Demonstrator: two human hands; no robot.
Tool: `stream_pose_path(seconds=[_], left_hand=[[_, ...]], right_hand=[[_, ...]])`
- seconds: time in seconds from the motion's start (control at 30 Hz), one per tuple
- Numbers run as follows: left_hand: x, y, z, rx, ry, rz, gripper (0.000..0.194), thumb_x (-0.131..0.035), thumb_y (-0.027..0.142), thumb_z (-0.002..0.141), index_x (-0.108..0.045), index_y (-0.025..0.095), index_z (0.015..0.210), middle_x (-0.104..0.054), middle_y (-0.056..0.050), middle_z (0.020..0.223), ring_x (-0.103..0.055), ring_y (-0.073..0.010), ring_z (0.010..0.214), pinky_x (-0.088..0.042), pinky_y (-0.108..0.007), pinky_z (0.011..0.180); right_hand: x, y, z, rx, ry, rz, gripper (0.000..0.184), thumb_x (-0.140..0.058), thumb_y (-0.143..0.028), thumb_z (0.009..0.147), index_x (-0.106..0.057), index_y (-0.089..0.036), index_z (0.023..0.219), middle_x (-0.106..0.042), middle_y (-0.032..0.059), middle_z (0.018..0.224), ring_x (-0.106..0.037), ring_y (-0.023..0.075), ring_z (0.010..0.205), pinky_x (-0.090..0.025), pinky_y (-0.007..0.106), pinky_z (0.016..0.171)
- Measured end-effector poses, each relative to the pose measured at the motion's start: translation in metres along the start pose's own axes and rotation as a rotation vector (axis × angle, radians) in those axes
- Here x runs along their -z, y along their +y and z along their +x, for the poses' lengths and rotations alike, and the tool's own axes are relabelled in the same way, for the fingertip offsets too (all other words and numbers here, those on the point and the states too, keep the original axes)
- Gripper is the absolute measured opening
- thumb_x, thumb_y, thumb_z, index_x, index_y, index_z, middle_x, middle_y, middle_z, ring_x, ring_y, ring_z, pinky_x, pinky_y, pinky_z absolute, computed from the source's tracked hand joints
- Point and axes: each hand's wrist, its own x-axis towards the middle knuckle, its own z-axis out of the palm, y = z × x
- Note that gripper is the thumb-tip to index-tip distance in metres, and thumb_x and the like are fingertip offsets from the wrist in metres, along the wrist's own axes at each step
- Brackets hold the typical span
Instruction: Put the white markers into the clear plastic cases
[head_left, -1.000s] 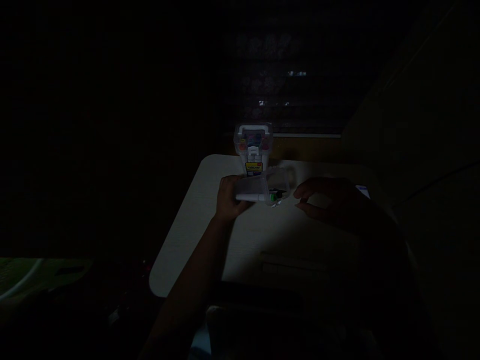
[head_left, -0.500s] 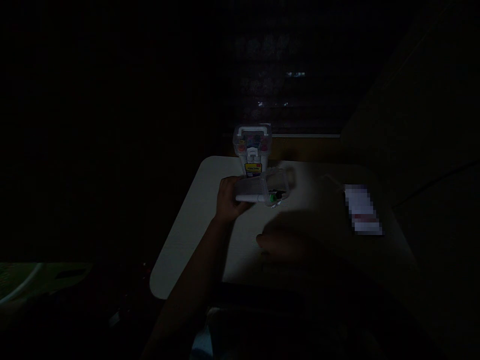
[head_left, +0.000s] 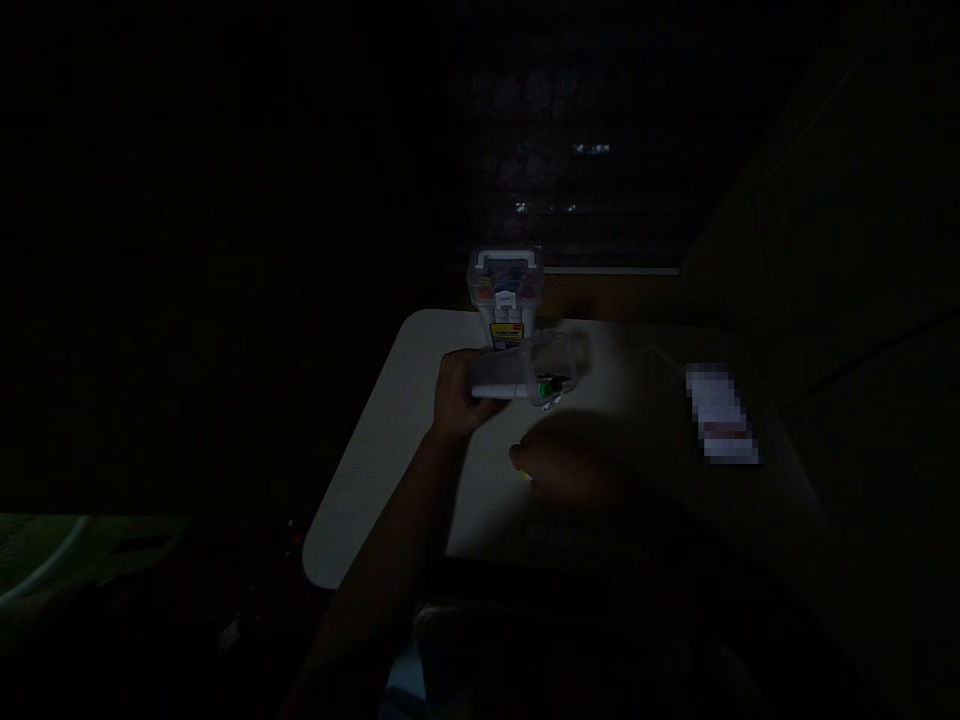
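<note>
The scene is very dark. My left hand (head_left: pixel 459 392) is closed round the left end of a small clear plastic box (head_left: pixel 525 372) resting on the pale table (head_left: pixel 375 450). Inside the box a green-tipped marker shows. My right hand (head_left: pixel 562 468) lies low over the table, a little in front of the box. Its fingers are closed, and a tiny yellowish object shows at the fingertips. A taller clear case with a white handle (head_left: pixel 506 290), holding coloured markers, stands upright just behind the box.
A blurred white rectangle (head_left: pixel 721 415) lies on the table at the right. The table's rounded left edge drops into darkness. A dark wall with a ledge rises behind the table. A pale curved object (head_left: pixel 45 560) shows dimly at the far left.
My right hand swung from beside the box on the right, down toward me, then edged back up toward the box. My left hand kept its hold.
</note>
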Motion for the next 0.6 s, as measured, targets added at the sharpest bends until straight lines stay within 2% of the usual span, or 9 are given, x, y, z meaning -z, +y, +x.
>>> stream_pose_path(seconds=[0.17,0.3,0.43,0.6], left_hand=[[0.001,0.002,-0.001,0.065,-0.020,0.014,0.059,-0.066,0.055,0.070,-0.052,0.021,0.117,-0.061,-0.009,0.106,-0.059,-0.0272,0.098,-0.050,-0.043,0.081],[0.001,0.002,-0.003,0.095,-0.022,0.023,0.061,-0.066,0.057,0.070,-0.052,0.021,0.117,-0.061,-0.009,0.106,-0.059,-0.0268,0.098,-0.050,-0.043,0.080],[0.000,0.000,-0.003,0.057,-0.011,0.013,0.061,-0.063,0.060,0.072,-0.050,0.022,0.118,-0.061,-0.010,0.107,-0.059,-0.0267,0.099,-0.050,-0.043,0.080],[0.000,-0.002,-0.005,0.105,-0.028,0.009,0.062,-0.060,0.065,0.071,-0.051,0.021,0.115,-0.060,-0.010,0.105,-0.058,-0.0271,0.098,-0.050,-0.043,0.079]], right_hand=[[0.027,0.012,-0.011,-0.019,0.075,0.071,0.021,-0.052,-0.010,0.080,-0.067,-0.014,0.094,-0.069,0.0103,0.097,-0.064,0.0206,0.087,-0.048,0.031,0.073],[0.050,0.022,-0.036,-0.018,0.265,0.187,0.026,-0.052,-0.011,0.080,-0.066,-0.015,0.101,-0.068,0.0083,0.099,-0.062,0.0181,0.091,-0.046,0.030,0.077],[0.067,0.026,-0.064,-0.037,0.422,0.224,0.020,-0.053,-0.018,0.084,-0.064,-0.019,0.101,-0.068,0.0053,0.099,-0.063,0.0165,0.091,-0.048,0.029,0.078],[0.078,0.037,-0.097,-0.096,0.695,0.230,0.015,-0.057,-0.019,0.082,-0.061,-0.027,0.094,-0.067,0.0006,0.087,-0.062,0.0142,0.075,-0.050,0.028,0.067]])
